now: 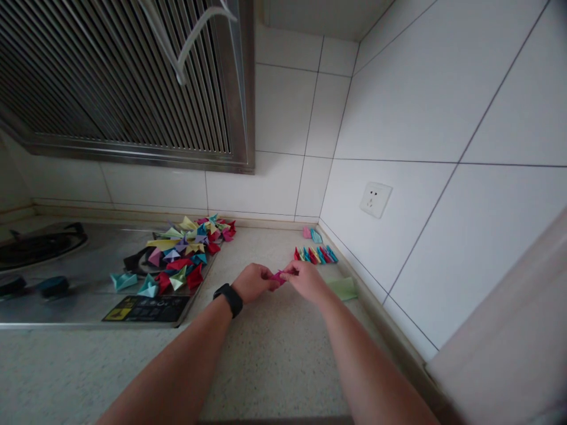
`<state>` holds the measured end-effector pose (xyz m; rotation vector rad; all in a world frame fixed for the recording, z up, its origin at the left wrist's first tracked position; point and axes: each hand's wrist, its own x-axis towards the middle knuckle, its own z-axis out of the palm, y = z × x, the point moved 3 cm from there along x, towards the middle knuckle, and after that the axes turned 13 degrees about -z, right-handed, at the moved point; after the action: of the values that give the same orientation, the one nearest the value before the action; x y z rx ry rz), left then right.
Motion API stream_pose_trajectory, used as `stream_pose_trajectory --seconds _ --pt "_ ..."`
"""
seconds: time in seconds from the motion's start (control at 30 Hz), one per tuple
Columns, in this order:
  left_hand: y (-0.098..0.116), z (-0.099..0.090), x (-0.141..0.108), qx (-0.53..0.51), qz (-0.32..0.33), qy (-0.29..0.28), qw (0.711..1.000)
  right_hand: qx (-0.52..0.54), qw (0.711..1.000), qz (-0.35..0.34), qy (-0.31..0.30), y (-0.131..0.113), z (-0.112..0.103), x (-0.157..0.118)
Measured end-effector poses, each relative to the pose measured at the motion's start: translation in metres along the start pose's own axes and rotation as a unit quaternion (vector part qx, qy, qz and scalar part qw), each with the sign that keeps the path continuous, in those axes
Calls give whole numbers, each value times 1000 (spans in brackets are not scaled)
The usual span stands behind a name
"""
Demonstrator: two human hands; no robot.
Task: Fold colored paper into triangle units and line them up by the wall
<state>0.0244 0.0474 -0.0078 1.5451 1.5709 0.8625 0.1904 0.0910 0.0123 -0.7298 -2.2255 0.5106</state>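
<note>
Near the middle of the speckled counter [266,366], a small magenta folded paper [278,277] is pinched between both hands. My left hand [256,282], with a black watch on its wrist, grips the paper's left end. The right end is between the fingers of my right hand [303,276]. Just beyond my right hand lies a row of colourful folded papers [315,255], with a pink piece [306,232] and a light blue piece [316,235] behind it. A pale green sheet [343,288] lies right of my right wrist, partly hidden by it.
A heap of colourful folded papers [190,245] covers the right part of the gas stove [93,307], which has knobs [53,287] at its front left. A range hood [133,150] hangs above. The tiled wall on the right has a socket [376,199].
</note>
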Motion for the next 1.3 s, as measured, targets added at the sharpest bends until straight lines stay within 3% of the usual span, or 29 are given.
stream_pose_trajectory --seconds 0.2,0.37,0.63,1.07,1.3 --pt "3 0 -1 -46 -17 -4 999 -46 999 -12 18 -4 1 0" --pt "7 0 -6 -47 25 -14 998 20 998 -26 -46 -1 0 -1" --pt "5 5 -2 -81 33 14 996 130 990 10 -50 1 3 -2" --pt "0 6 1 -171 15 -32 985 138 990 -19 -24 -4 -3 -1" --pt "5 10 0 -173 2 -64 983 214 977 19 21 6 -3 1"
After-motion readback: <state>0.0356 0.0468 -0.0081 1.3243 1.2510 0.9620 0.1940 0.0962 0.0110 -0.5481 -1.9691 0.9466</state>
